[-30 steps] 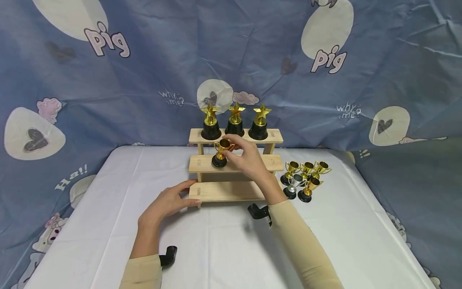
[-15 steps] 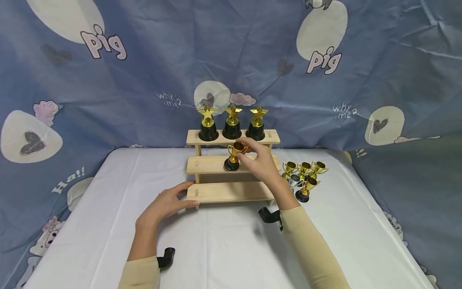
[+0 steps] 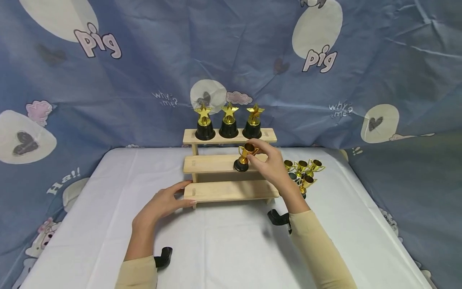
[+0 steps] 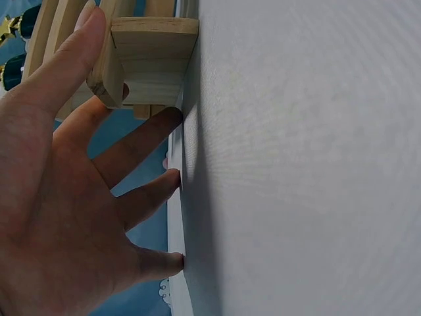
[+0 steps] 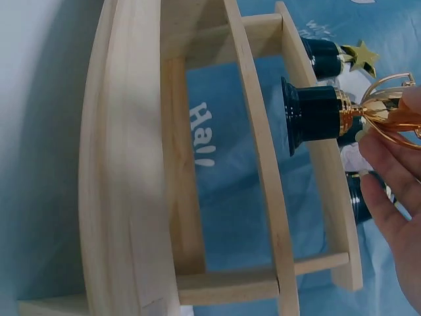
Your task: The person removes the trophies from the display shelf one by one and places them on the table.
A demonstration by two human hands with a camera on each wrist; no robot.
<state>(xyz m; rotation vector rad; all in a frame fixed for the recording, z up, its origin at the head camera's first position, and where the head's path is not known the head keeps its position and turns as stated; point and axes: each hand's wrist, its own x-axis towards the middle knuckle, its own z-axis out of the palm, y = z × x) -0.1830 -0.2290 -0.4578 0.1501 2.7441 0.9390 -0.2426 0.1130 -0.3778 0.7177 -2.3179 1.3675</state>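
A small gold trophy cup (image 3: 243, 160) with a black base is pinched by the handle side in my right hand (image 3: 271, 163). It is upright, over the right part of the middle shelf of a three-step wooden display stand (image 3: 231, 192). In the right wrist view a gap shows between the cup's black base (image 5: 316, 113) and that shelf. My left hand (image 3: 162, 205) holds the left end of the bottom shelf, thumb at the front edge and index finger behind. Its other fingers (image 4: 148, 197) spread down to the tablecloth.
Three star trophies (image 3: 229, 125) with black bases stand in a row on the top shelf. Right of the stand, several small trophy cups (image 3: 306, 182), partly hidden by my right forearm, stand on the white tablecloth (image 3: 231, 245). A blue printed cloth (image 3: 144, 72) hangs behind.
My right hand has carried the gold trophy cup rightward along the middle shelf, from its left part to its right part. The left hand keeps its place on the stand.
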